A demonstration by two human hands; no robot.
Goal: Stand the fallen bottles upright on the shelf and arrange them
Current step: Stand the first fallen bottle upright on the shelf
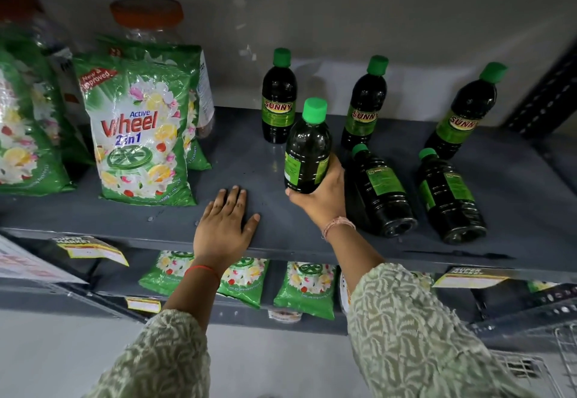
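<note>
My right hand grips the lower part of a dark bottle with a green cap, holding it upright just above the grey shelf. Three like bottles stand upright at the back: one at the left, one in the middle, one at the right. Two more lie on their sides with caps pointing back, one right beside my right hand and another farther right. My left hand rests flat on the shelf's front, fingers spread, holding nothing.
Green detergent packs stand at the shelf's left, with clear orange-lidded jars behind them. More packs lie on the shelf below. Price tags hang along the front edge. A dark perforated upright bounds the right side.
</note>
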